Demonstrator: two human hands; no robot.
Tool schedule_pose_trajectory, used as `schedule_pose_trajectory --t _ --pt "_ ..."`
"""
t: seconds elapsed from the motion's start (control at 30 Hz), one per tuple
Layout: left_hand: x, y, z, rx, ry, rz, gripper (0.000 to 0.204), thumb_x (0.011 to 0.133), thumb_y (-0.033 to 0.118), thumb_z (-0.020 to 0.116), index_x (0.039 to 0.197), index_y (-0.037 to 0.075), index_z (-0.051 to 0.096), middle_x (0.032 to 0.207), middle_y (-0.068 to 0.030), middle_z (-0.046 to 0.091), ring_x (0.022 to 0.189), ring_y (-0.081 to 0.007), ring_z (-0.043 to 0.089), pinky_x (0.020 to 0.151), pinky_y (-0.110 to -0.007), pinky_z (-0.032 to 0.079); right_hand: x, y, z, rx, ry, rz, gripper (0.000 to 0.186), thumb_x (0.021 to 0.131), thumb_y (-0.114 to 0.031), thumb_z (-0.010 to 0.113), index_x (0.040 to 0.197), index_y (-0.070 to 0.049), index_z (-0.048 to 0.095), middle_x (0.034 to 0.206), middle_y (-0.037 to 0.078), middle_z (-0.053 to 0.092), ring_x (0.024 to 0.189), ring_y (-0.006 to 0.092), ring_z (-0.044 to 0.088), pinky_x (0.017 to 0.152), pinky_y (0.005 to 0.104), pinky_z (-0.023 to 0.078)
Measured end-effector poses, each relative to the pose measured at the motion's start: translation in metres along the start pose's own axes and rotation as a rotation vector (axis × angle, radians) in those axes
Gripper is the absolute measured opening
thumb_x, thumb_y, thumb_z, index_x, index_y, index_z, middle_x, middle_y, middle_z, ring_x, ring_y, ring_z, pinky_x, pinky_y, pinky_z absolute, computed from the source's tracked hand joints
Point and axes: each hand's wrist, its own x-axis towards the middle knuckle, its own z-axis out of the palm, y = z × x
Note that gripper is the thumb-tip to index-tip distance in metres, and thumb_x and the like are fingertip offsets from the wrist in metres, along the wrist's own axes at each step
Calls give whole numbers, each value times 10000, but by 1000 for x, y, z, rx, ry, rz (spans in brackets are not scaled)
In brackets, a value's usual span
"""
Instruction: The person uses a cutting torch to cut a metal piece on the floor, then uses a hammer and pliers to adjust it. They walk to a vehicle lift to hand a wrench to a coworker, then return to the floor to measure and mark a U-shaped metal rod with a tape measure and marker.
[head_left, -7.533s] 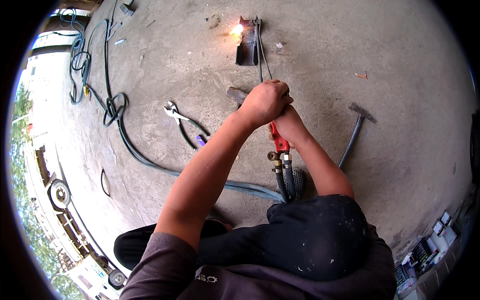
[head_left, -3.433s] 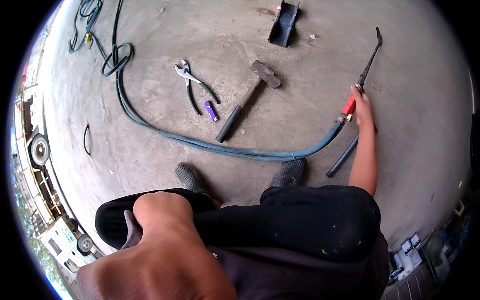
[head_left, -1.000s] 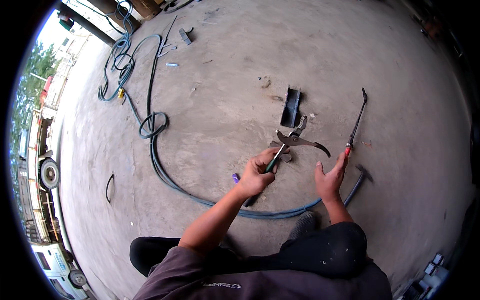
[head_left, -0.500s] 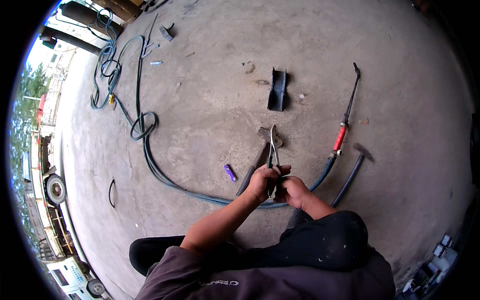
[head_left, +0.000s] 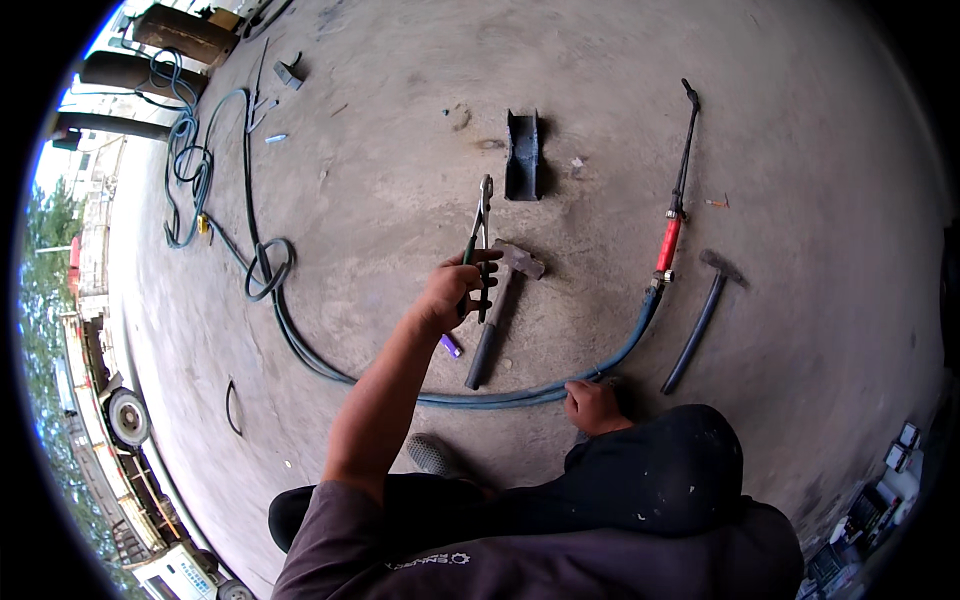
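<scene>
My left hand (head_left: 452,290) is wrapped round the dark green handles of a pair of pliers (head_left: 484,210). Its silver jaws point away from me, just short of a dark steel channel piece (head_left: 522,155) on the concrete floor. Under and right of the pliers lies a hammer (head_left: 519,262) with a dark handle. My right hand (head_left: 594,408) is closed by my right knee, beside the thick blue hose (head_left: 520,398); whatever it may hold is hidden. A purple lighter (head_left: 450,346) lies under my left wrist.
A cutting torch (head_left: 669,243) with a red handle lies at right, joined to the hose. Beside it rests a second hammer (head_left: 697,330). Coiled hoses (head_left: 190,170) and steel cylinders (head_left: 150,75) are at far left. A truck (head_left: 128,418) stands outside.
My left hand has moved away and to the left with the pliers, toward the channel piece. My right hand has come apart from it and dropped near my knee. The view has shifted slightly.
</scene>
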Motion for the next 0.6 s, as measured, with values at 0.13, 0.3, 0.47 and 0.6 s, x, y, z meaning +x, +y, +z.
schedule_pose_trajectory --t 0.13,0.3,0.47,0.6 --pt "15 29 -1 163 -9 -220 585 805 -13 459 1367 42 611 1150 -99 630 1045 -243 643 859 -499 550 -3 -3 2 0 40 -21 155 901 -46 616 1039 13 654 841 226 657 745 424 651 601 522 515" --pt "24 44 3 525 182 -123 429 831 50 535 1231 60 691 946 -68 598 879 -200 560 710 -458 491 -3 -1 -4 26 89 -45 142 868 -5 629 1007 21 641 746 207 597 654 392 606 540 489 462" --pt "38 34 8 1093 387 -13 366 838 72 530 1161 12 690 887 -166 612 869 -303 580 784 -422 494 -3 0 -1 34 143 -63 126 860 16 630 986 27 630 713 204 559 627 384 585 521 485 433" --pt "40 11 26 1353 511 12 400 876 74 494 1242 -3 635 1416 -313 495 1328 -506 443 1088 -578 404 0 1 -3 50 140 -73 132 850 20 634 981 27 627 718 206 559 640 382 594 535 484 439"
